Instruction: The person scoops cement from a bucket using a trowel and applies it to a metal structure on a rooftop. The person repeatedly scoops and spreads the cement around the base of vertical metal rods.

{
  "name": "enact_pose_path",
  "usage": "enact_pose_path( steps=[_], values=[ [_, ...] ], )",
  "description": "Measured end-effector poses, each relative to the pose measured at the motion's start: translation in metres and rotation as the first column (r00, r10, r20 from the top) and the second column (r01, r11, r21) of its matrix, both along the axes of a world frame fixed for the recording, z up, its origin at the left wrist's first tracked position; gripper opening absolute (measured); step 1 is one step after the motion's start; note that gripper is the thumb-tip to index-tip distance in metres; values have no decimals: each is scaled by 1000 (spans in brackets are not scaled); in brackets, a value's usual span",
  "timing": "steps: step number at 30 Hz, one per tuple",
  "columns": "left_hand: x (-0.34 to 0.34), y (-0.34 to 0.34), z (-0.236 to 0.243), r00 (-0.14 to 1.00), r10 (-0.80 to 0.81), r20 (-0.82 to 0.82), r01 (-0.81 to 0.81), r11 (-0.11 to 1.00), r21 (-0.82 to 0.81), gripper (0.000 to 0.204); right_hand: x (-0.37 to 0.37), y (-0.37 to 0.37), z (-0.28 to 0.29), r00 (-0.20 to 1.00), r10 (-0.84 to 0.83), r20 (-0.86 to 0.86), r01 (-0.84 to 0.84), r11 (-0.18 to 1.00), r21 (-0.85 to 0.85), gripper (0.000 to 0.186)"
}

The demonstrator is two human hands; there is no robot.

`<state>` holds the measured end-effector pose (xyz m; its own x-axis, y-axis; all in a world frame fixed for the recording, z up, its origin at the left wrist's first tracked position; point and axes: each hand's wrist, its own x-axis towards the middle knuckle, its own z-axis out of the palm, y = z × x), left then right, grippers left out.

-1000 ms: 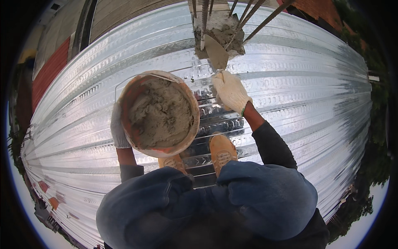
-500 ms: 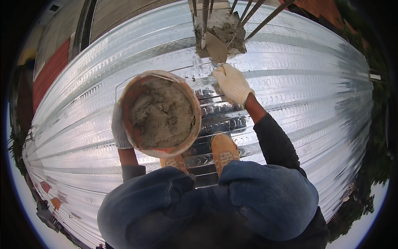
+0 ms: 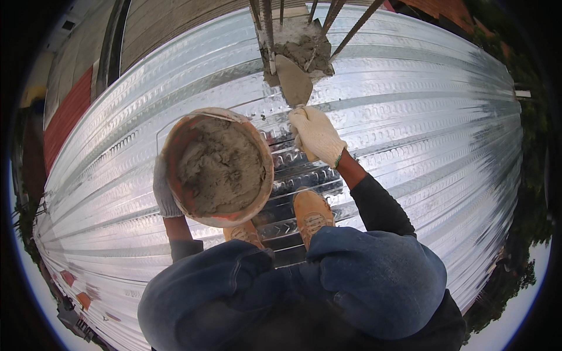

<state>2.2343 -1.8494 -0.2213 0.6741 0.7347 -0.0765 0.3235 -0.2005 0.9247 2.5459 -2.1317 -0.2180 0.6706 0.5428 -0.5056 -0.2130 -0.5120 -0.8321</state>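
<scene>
My left hand (image 3: 164,188), in a pale glove, grips the left side of an orange bucket (image 3: 173,172) of wet grey mortar (image 3: 220,167), with a wire bail at its rim. My right hand (image 3: 316,134), in a cream glove, is closed on the handle of a trowel (image 3: 294,80). The mortar-coated blade points away from me and lies at the near side of a small patch of rough grey mortar (image 3: 307,51), around the feet of several upright ribbed steel bars (image 3: 355,30).
Silver ribbed metal sheeting (image 3: 427,128) spreads around my shoes (image 3: 313,213) and bent knees. A concrete surface (image 3: 164,23) and a red panel (image 3: 71,117) lie beyond it at upper left. Trees (image 3: 527,169) show past the right edge.
The whole view has shifted slightly, with the bars, bucket and right hand a little lower and further left in the picture. Both hands keep their holds.
</scene>
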Motion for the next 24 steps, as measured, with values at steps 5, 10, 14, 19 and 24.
enact_pose_path(
  steps=[5, 10, 14, 19, 24],
  values=[
    [-24, 16, -32, 997, 39, -60, -34, 996, 82, 53, -15, -31, 36, 953, -82, -290, 91, 996, 19, 32],
    [-31, 15, -35, 970, -12, -245, 96, 938, 333, 57, 1, -84, 48, 987, -148, -63, 141, 985, -104, 32],
    [-22, 13, -26, 973, -35, -227, 105, 947, 303, 56, 33, -76, 41, 989, -48, 140, 72, 983, -167, 33],
    [-2, 2, 8, 954, -88, -286, 195, 907, 374, 59, 73, -42, 5, 997, 51, 49, -44, 989, -141, 40],
    [-17, 12, -22, 950, 270, 158, -175, 878, -445, 60, 85, -36, 5, 992, 35, 120, 0, 961, -278, 44]
  ],
)
